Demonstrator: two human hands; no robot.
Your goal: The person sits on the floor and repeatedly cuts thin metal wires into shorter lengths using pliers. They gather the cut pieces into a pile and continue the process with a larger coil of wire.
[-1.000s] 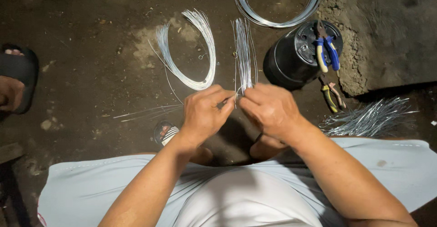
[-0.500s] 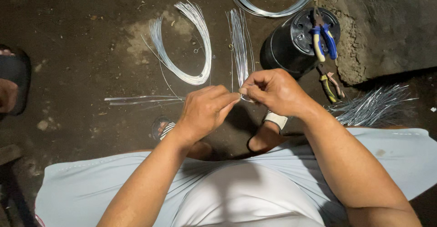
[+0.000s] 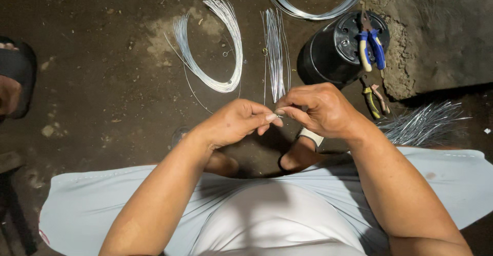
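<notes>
Dirt floor [image 3: 102,81], seen from above, with a seated person's pale shorts [image 3: 92,204] across the near edge. At far centre lies a large coil of wire [image 3: 313,14], cut off by the frame's top edge; just right of it stands a black bucket [image 3: 334,51] upside down, carrying blue-handled pliers [image 3: 371,45] on its base. A second, yellow-handled pair [image 3: 375,99] lies on the floor beside the bucket. An open loop of bundled wire [image 3: 221,76] lies at far left centre, a straight bundle of cut wires [image 3: 276,56] between it and the bucket, and a loose heap of cut lengths [image 3: 421,125] at right. The left hand [image 3: 233,122] and right hand [image 3: 318,110] meet at centre, fingertips pressed together, each grip pinching a thin wire piece [image 3: 279,113] between thumb and forefinger. The step in hand appears to be bending or twisting this piece; the next move calls for a firm hold on one end while the other turns.
</notes>
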